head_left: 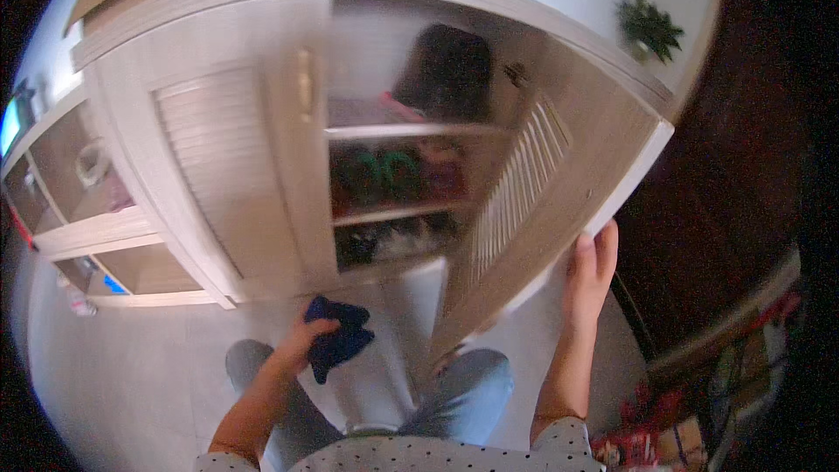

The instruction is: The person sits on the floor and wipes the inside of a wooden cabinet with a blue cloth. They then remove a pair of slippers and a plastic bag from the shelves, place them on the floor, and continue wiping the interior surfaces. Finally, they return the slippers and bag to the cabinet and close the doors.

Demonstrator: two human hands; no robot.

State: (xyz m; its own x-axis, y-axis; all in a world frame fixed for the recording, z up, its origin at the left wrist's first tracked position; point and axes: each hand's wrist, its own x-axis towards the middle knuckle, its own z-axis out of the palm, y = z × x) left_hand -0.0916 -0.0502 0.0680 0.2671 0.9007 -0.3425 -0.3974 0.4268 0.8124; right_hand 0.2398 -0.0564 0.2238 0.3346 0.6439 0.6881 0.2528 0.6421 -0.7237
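My left hand (308, 341) is closed on a dark blue, soft-looking bundle (337, 332) with short lobes sticking out; blur hides its exact kind. It hangs over the floor in front of a pale wooden cabinet (105, 48). My right hand (592, 267) grips the outer edge of the cabinet's right louvred door (603, 162), which stands swung open toward me. Behind this door, shelves show. A dark bag-like object (447, 70) rests on the top shelf, and blurred dark items (384, 170) with green marks fill the middle one.
The left louvred door (218, 157) is closed. Open cubbies (144, 267) lie to the left. A green plant (648, 26) stands on top at the right. A dark brown panel (699, 236) rises at the right, with red packages (629, 447) low beside it.
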